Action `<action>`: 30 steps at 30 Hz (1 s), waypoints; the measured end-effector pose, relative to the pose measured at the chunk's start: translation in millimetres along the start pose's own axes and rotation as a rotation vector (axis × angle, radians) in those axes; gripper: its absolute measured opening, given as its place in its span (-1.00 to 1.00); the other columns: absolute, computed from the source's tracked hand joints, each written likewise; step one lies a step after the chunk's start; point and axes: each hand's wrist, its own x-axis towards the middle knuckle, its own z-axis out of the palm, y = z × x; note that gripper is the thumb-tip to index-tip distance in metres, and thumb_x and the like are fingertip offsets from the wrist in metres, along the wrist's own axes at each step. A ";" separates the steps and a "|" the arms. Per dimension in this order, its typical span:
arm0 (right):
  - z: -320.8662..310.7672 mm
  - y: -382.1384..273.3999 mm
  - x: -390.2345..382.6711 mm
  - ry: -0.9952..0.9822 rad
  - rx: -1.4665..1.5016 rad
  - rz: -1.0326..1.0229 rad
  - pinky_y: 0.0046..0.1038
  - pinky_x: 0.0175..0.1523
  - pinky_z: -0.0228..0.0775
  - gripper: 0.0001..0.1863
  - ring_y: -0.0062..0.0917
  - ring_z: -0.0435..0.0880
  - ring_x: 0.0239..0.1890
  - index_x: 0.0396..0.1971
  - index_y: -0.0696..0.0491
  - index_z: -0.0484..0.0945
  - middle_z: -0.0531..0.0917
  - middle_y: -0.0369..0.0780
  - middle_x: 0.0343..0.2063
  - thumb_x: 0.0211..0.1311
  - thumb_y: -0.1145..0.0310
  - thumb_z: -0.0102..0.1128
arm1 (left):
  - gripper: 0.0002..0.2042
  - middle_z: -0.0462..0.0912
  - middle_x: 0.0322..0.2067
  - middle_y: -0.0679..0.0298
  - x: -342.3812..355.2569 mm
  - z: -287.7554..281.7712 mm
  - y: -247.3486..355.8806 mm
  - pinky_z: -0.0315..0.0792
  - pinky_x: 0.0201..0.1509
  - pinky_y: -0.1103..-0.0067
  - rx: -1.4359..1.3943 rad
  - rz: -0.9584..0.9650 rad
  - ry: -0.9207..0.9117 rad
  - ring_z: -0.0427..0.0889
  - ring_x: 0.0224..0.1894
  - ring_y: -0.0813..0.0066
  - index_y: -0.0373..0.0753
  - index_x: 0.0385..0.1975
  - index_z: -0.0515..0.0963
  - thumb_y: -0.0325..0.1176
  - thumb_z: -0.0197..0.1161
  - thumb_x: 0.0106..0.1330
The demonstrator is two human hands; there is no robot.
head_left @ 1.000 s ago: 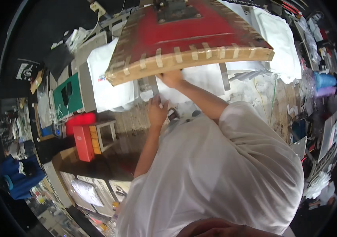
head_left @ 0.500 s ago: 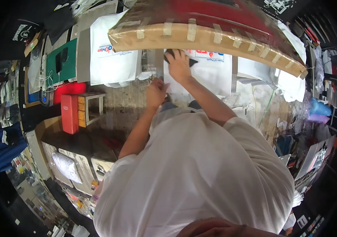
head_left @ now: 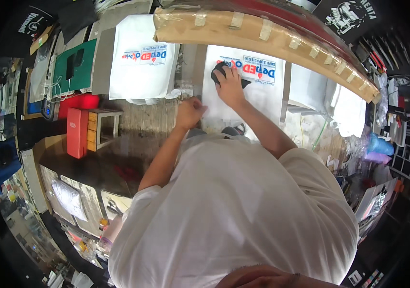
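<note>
A white fabric piece (head_left: 262, 102) with upside-down blue and red print lies on a flat board before me. My right hand (head_left: 230, 87) presses a black, soft-looking piece (head_left: 219, 73) onto it, just left of the print. The black piece is rounded at one side and pointed at the other; I cannot make out its kind. My left hand (head_left: 189, 113) is curled shut beside the near left edge of the white fabric, with nothing visible in it. Above the far end hangs a tape-wrapped frame (head_left: 248, 26) with a dark red face, tilted up.
A second printed white piece (head_left: 140, 72) lies on a board at the left, with another white piece (head_left: 349, 110) at the right. A red-and-wood stool (head_left: 81, 133) stands to my left. Beyond it, a dark phone (head_left: 74, 63) rests on a green board (head_left: 86, 72).
The tape-wrapped frame sits higher in view, uncovering more print on both white pieces. My right hand has shifted slightly right and nearer, still on the black piece. My left hand stays curled.
</note>
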 end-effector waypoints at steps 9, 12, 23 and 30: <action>1.7 33.9 76.9 0.106 -0.048 0.122 -0.05 0.02 0.41 -0.56 -0.07 0.45 0.03 -0.02 -0.08 0.56 0.50 -0.03 0.01 0.01 0.39 0.28 | -0.65 0.55 -0.07 0.00 2.5 -6.0 44.3 0.45 0.02 0.28 0.110 0.365 0.168 0.52 0.01 -0.05 -0.27 -0.11 0.50 -0.38 0.33 0.08; 11.7 1.7 39.9 0.144 0.005 -0.025 -0.05 0.12 0.32 -0.58 -0.06 0.44 0.02 -0.06 -0.13 0.57 0.49 -0.03 -0.02 -0.02 0.42 0.24 | -0.58 0.54 -0.05 -0.01 15.9 15.3 46.5 0.46 0.04 0.33 0.108 0.496 0.160 0.57 -0.03 0.01 -0.35 -0.05 0.48 -0.45 0.37 0.05; -44.7 81.8 -14.0 0.273 -0.030 0.156 -0.03 0.10 0.28 -0.53 -0.08 0.42 0.02 -0.06 -0.06 0.52 0.48 -0.03 -0.07 -0.10 0.36 0.31 | -0.52 0.52 -0.02 -0.22 67.1 45.7 14.2 0.42 0.17 0.24 0.381 0.397 0.164 0.52 0.03 -0.14 -0.51 0.03 0.43 -0.38 0.17 0.10; -9.7 47.2 63.2 0.000 0.215 -0.153 -0.07 0.17 0.32 -0.48 -0.08 0.36 0.13 0.00 -0.26 0.55 0.44 -0.14 0.10 -0.04 0.44 0.33 | -0.56 0.53 -0.03 -0.25 53.3 27.6 60.7 0.40 0.20 0.22 0.324 0.232 0.062 0.51 0.01 -0.20 -0.47 0.00 0.48 -0.39 0.06 0.10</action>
